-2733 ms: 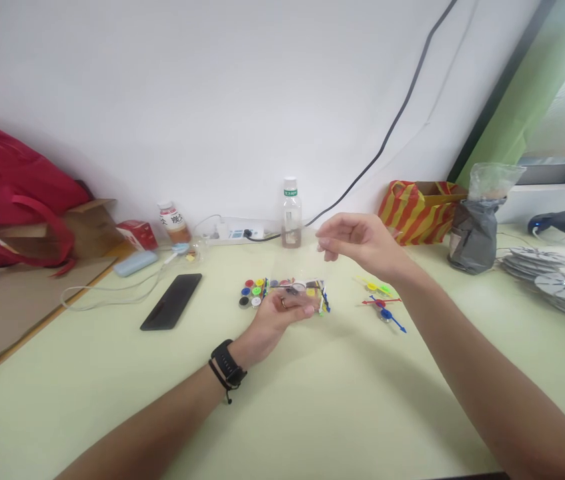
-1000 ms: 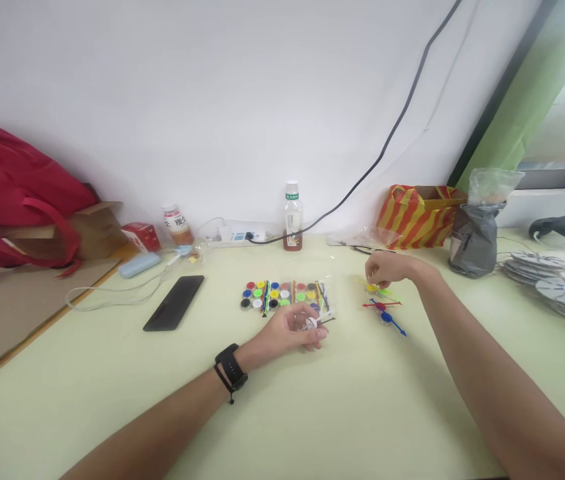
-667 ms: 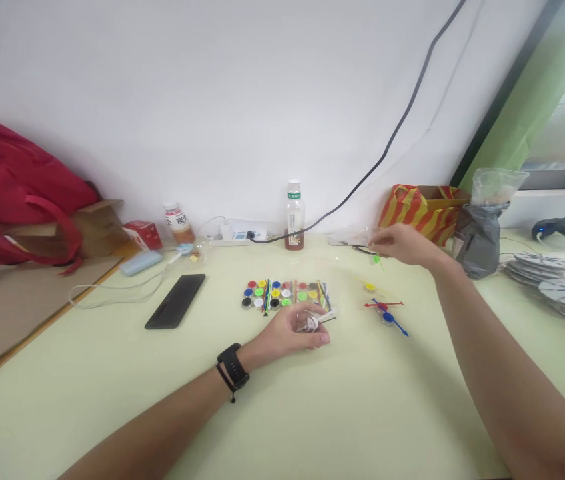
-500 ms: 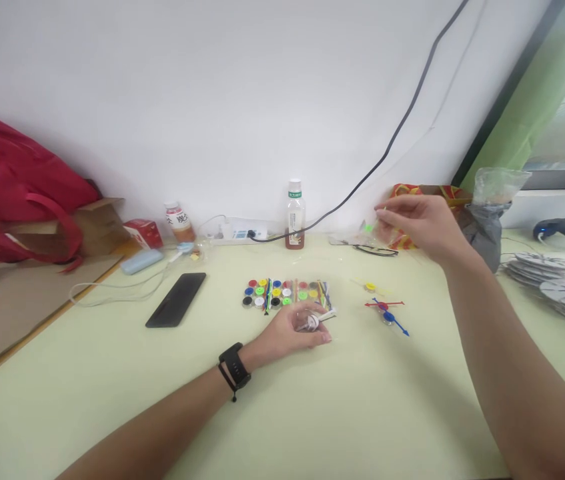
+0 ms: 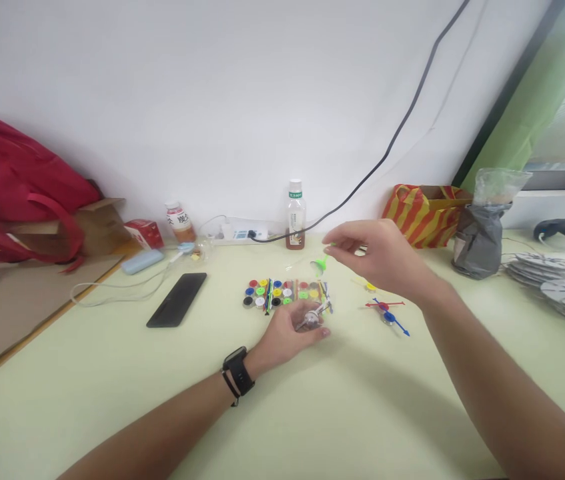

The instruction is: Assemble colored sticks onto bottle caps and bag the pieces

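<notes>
My left hand (image 5: 291, 330) rests low over the table, fingers curled around a white arrow spinner (image 5: 311, 319) with a clear round base. Higher up and to the right, my right hand (image 5: 375, 253) pinches a bright green arrow spinner (image 5: 319, 265) by its tip, its round base hanging below the fingers. Just behind my left hand lies a clear pack of colored round pieces and arrows (image 5: 260, 292). To the right sit a red arrow spinner (image 5: 383, 306), a blue one (image 5: 389, 318) and a yellow one (image 5: 370, 288), partly behind my right hand.
A black phone (image 5: 177, 300) lies on the left, near a white cable (image 5: 127, 299). Along the wall stand a drink bottle (image 5: 295, 217), a power strip (image 5: 247, 232) and a striped bag (image 5: 419, 217). Stacked white discs (image 5: 562, 293) sit far right; a red bag (image 5: 17, 180) far left.
My right hand has come left and lower with the green spinner, from in front of the striped bag to above the pack. The white spinner has turned slightly in my left hand.
</notes>
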Motion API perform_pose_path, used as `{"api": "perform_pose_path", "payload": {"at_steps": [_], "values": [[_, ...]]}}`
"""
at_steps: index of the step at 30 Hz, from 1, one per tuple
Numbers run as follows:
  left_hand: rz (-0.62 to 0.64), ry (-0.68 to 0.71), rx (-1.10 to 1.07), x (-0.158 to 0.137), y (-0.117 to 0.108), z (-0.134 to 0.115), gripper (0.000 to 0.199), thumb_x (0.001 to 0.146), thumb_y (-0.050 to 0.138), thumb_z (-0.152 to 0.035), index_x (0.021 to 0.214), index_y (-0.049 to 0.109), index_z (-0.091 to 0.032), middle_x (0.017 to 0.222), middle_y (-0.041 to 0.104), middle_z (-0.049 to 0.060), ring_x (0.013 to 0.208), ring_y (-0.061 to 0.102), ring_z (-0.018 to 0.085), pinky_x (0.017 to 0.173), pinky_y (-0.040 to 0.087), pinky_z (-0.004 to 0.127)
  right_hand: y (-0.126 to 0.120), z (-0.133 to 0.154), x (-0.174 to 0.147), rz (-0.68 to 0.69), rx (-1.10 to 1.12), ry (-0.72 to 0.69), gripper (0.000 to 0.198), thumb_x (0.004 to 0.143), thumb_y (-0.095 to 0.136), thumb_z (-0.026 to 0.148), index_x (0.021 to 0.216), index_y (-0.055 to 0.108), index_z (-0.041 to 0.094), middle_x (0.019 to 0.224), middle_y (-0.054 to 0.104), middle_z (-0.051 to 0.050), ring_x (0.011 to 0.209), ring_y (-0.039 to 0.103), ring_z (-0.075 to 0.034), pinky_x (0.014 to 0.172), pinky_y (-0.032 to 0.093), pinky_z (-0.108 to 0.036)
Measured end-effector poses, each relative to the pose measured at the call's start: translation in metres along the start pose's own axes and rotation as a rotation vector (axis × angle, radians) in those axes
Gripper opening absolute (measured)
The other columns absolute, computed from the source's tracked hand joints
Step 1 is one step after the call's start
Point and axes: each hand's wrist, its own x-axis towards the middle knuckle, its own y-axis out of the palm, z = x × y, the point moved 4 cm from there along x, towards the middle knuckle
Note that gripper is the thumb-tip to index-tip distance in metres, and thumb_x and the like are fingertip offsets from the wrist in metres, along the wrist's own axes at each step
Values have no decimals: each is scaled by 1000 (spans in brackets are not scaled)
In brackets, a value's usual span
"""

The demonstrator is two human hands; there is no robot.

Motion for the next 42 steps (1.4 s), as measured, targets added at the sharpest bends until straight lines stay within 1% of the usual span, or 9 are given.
{"api": "perform_pose_path", "payload": {"at_steps": [5,9,13,16,23,30,34,38,42], "values": [[-62,46,142,-1,-2,-2,46,77,85,-44,111,70,-17,99,74,7,87,68,21,76,55,31,2,-1,-1,85,65,87,20,90,68,37,83,74,20,73,73,-3,67,68,-18,62,55,-30],[-89,69,195,-1,-4,-6,44,79,83,-43,113,71,-17,98,75,6,87,68,22,76,54,30,-3,-5,-4,205,108,140,16,87,71,35,88,75,20,73,73,-3,68,69,-19,60,54,-28],[-56,84,149,-1,-2,-7,40,81,82,-41,113,71,-18,103,75,7,95,68,23,86,55,33,-5,-3,-5,238,-23,59,11,90,64,25,92,75,21,83,74,-3,74,67,-18,64,49,-28],[-7,81,100,-2,1,-6,42,82,81,-38,116,70,-17,108,74,9,100,67,24,91,56,36,2,2,-5,259,-144,-15,20,93,54,16,88,73,21,84,72,-3,74,63,-17,64,44,-29],[32,53,34,-1,3,-5,44,82,82,-36,119,70,-17,118,72,11,111,66,26,101,54,39,16,3,-11,392,-325,-49,24,88,51,7,72,64,21,63,60,0,60,50,-15,58,30,-30],[45,35,6,-1,4,-3,48,78,86,-37,118,71,-17,117,73,10,109,67,26,105,53,43,21,-2,-15,514,-282,-72,23,87,56,10,87,75,23,89,74,-2,77,62,-17,63,38,-27],[48,43,18,-1,4,-4,47,79,85,-37,118,71,-17,119,72,10,112,65,28,106,52,45,24,-5,-16,522,-303,-41,26,90,55,12,91,78,25,85,75,-3,76,64,-19,62,38,-28],[86,73,4,-1,6,-7,44,79,85,-36,115,71,-16,117,71,11,111,64,27,99,54,41,21,-1,-15,511,-228,-50,26,93,55,18,101,78,26,92,76,-3,82,65,-19,65,40,-27],[64,68,-14,-1,6,-7,46,76,87,-38,113,70,-17,109,72,9,106,66,27,96,55,40,8,4,-7,442,-28,-24,22,97,55,29,97,76,22,78,73,-1,61,59,-14,58,39,-27]]}}
